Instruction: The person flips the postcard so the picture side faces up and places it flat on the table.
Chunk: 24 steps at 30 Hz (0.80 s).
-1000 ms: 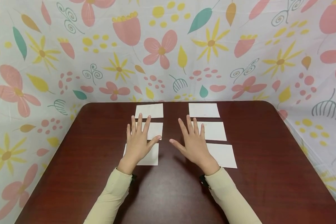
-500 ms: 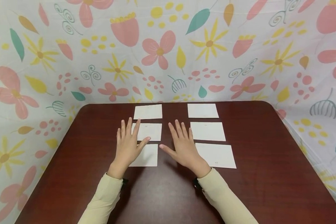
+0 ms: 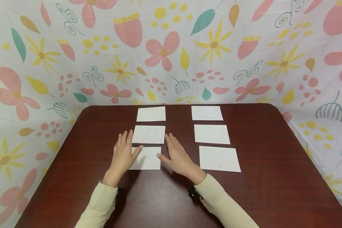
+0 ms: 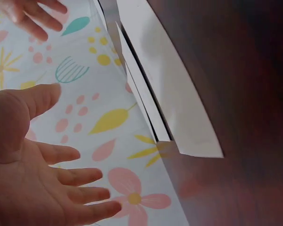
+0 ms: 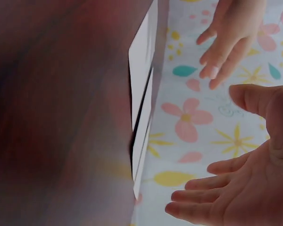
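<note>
My left hand (image 3: 122, 155) hovers at the left edge of the near left white card (image 3: 148, 160), its fingers straight and thumb overlapping the card in the head view. My right hand (image 3: 179, 158) is held just right of that card, fingers straight, palm turned inward. Both palms face each other and hold nothing. Beyond them lie the middle left card (image 3: 148, 134) and the far left card (image 3: 151, 114). The right column has a near card (image 3: 220, 158), a middle card (image 3: 212, 134) and a far card (image 3: 207, 113). Small faint marks show on several cards.
The cards lie flat on a dark red-brown table (image 3: 268, 190) with rounded far corners. A white curtain (image 3: 171, 85) printed with flowers and leaves hangs behind the table and along its sides.
Both hands have moved left and back toward the person. The palms have turned from facing down to facing each other, uncovering the cards more. The cards lie as before.
</note>
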Available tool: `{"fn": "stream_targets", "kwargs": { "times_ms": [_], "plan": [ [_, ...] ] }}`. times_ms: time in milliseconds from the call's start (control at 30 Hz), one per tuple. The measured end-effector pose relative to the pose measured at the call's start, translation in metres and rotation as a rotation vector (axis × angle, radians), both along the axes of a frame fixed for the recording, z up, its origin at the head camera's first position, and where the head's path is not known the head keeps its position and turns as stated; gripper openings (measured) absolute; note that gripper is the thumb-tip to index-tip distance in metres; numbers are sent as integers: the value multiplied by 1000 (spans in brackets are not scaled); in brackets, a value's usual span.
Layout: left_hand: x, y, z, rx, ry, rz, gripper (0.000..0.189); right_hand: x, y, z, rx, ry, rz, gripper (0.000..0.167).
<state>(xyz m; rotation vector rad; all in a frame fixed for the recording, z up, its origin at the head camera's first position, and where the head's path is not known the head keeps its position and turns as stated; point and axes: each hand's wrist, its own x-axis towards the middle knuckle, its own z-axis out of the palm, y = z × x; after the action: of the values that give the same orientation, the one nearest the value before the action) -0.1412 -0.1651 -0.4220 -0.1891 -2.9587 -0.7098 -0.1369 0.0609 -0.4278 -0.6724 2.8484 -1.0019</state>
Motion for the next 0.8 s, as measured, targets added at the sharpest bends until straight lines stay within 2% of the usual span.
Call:
{"fn": "stream_targets", "kwargs": {
  "times_ms": [300,533,667,800],
  "plan": [
    [4,-8,-5,53,-176,4,83,5,-11,-3,-142,-172,19,75],
    [5,-8,-12,27,-269,-6,83,8,-21,-9,-154,-255,-2,72],
    [7,-6,-14,8,-279,10,83,12,-23,-12,-146,-261,-16,71],
    [8,-5,-17,-15,-259,35,81,14,-27,-13,-162,-262,-16,71]
  ]
}}
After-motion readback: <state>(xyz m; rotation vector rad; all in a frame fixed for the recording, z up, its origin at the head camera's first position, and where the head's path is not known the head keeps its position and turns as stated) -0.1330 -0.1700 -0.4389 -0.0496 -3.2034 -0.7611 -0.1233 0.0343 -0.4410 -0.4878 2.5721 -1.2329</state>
